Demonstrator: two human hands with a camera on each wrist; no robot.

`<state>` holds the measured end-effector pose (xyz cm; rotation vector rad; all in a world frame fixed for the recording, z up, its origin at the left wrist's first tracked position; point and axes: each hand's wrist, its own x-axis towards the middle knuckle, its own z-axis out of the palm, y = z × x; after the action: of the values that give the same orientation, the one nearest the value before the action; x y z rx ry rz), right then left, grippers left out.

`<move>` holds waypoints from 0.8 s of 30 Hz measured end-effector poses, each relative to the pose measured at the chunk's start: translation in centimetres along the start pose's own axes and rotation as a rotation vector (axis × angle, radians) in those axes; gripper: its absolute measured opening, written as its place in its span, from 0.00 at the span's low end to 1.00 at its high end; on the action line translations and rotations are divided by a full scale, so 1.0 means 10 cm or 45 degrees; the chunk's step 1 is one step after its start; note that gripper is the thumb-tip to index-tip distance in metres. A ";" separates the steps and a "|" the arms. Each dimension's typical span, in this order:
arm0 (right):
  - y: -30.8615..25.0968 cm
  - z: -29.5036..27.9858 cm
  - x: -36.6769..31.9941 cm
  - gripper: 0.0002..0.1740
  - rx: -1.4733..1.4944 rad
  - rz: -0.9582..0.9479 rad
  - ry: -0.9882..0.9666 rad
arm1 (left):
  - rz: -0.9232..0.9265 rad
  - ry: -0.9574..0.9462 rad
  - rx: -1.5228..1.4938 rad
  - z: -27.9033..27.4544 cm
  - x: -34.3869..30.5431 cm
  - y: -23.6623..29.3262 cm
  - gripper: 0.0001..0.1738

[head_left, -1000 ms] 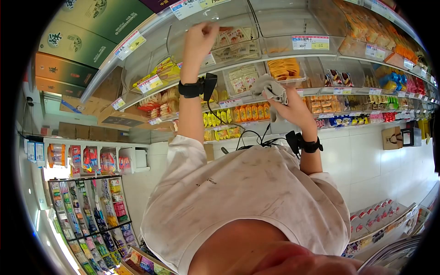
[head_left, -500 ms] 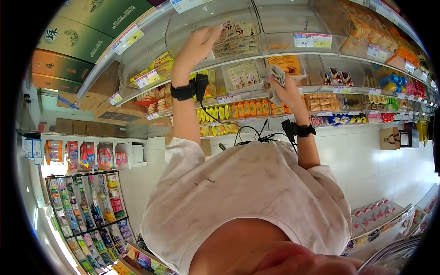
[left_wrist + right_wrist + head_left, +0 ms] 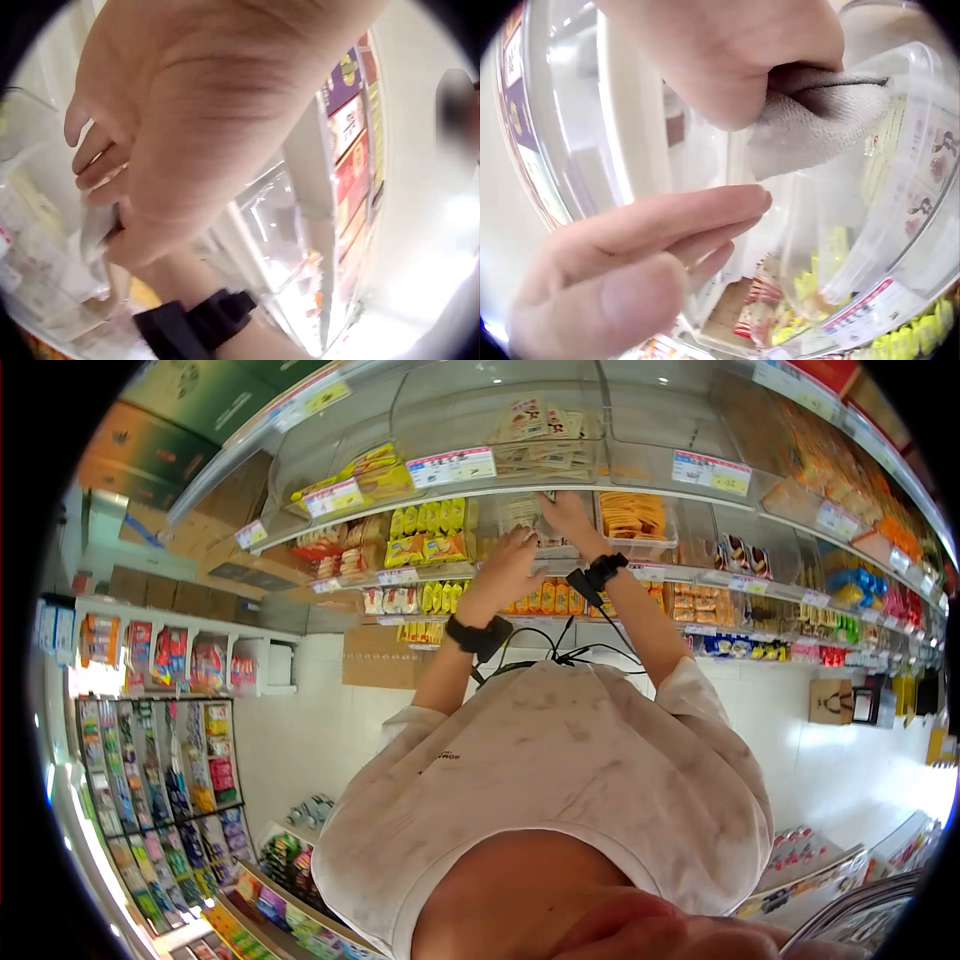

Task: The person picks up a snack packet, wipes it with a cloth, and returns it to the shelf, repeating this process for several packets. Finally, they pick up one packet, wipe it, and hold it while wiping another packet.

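Observation:
In the right wrist view my right hand (image 3: 720, 52) grips a grey cloth (image 3: 810, 131) beside a clear plastic bin (image 3: 919, 64) holding pale packets (image 3: 885, 142). Below the cloth, my left hand (image 3: 622, 270) has its fingers extended and holds nothing. The head view has both hands close together at the second shelf, the left hand (image 3: 505, 572) lower and to the left of the right hand (image 3: 570, 520). In the left wrist view the left hand (image 3: 195, 97) fills the top, partly hiding the right hand behind it.
Above is a shelf bin with pale packets (image 3: 545, 440). Orange packets (image 3: 632, 515) lie right of the hands, yellow packs (image 3: 428, 532) left. Price labels (image 3: 450, 466) line the shelf edges. A cardboard box (image 3: 380, 657) stands below, and black cables (image 3: 550, 645) hang near the shirt.
My left hand has come down from the upper shelf bin toward the right hand. The right hand has moved up and left with the cloth, and the head view has shifted.

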<state>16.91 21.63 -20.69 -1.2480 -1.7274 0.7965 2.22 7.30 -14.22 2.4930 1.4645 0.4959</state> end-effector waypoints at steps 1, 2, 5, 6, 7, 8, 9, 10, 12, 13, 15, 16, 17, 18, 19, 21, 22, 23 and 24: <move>0.04 0.05 0.10 0.34 -0.159 0.120 -0.186 | -0.008 0.011 0.080 0.27 -0.05 -0.15 0.32; 0.05 0.07 0.16 0.37 -0.325 0.237 -0.365 | -0.012 0.022 0.160 0.39 -0.06 -0.22 0.35; 0.00 0.03 0.09 0.40 -0.614 0.231 -0.673 | -0.093 -0.069 -0.002 0.32 -0.14 -0.16 0.40; 0.23 0.17 0.04 0.39 -0.546 -0.037 -0.441 | -0.108 -0.091 -0.026 0.27 -0.13 -0.15 0.41; 0.25 0.18 0.03 0.38 -0.580 -0.072 -0.469 | -0.126 -0.116 -0.052 0.22 -0.14 -0.14 0.42; 0.29 0.20 0.01 0.38 -0.612 -0.105 -0.500 | -0.146 -0.144 -0.081 0.20 -0.17 -0.13 0.43; 0.28 0.20 -0.03 0.37 -0.643 -0.134 -0.530 | -0.148 -0.124 -0.082 0.22 -0.20 -0.13 0.42; 0.28 0.20 -0.06 0.36 -0.721 -0.168 -0.510 | -0.146 -0.105 -0.082 0.25 -0.21 -0.15 0.42; 0.22 0.17 -0.13 0.33 -0.855 -0.248 -0.444 | -0.140 -0.061 -0.057 0.32 -0.21 -0.17 0.42; 0.12 0.13 -0.18 0.32 -0.912 -0.294 -0.401 | -0.140 -0.038 -0.033 0.36 -0.22 -0.17 0.42; -0.07 0.01 -0.31 0.28 -0.983 -0.413 -0.280 | -0.142 -0.016 -0.003 0.40 -0.22 -0.18 0.42; -0.09 -0.03 -0.34 0.24 -0.966 -0.401 -0.333 | -0.143 -0.015 0.003 0.40 -0.22 -0.18 0.42; -0.10 -0.06 -0.35 0.21 -0.949 -0.390 -0.384 | -0.143 -0.012 0.009 0.40 -0.20 -0.18 0.42; -0.14 -0.10 -0.36 0.19 -0.932 -0.380 -0.435 | -0.149 -0.020 -0.027 0.38 -0.19 -0.16 0.41; -0.18 -0.14 -0.38 0.18 -0.870 -0.320 -0.479 | -0.156 -0.029 -0.062 0.36 -0.18 -0.15 0.41; -0.24 -0.20 -0.41 0.18 -0.743 -0.195 -0.569 | -0.141 0.003 -0.069 0.38 -0.18 -0.17 0.40; -0.23 -0.21 -0.40 0.17 -0.739 -0.153 -0.613 | -0.120 0.043 -0.041 0.44 -0.18 -0.21 0.39; -0.20 -0.22 -0.35 0.17 -0.735 -0.111 -0.656 | -0.097 0.083 -0.013 0.49 -0.20 -0.23 0.38; -0.21 -0.24 -0.33 0.16 -0.731 -0.070 -0.696 | -0.105 0.109 -0.023 0.48 -0.21 -0.20 0.36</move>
<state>18.71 17.87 -18.65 -1.4220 -2.5508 0.6657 1.45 6.37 -19.70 2.4136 1.5799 0.6043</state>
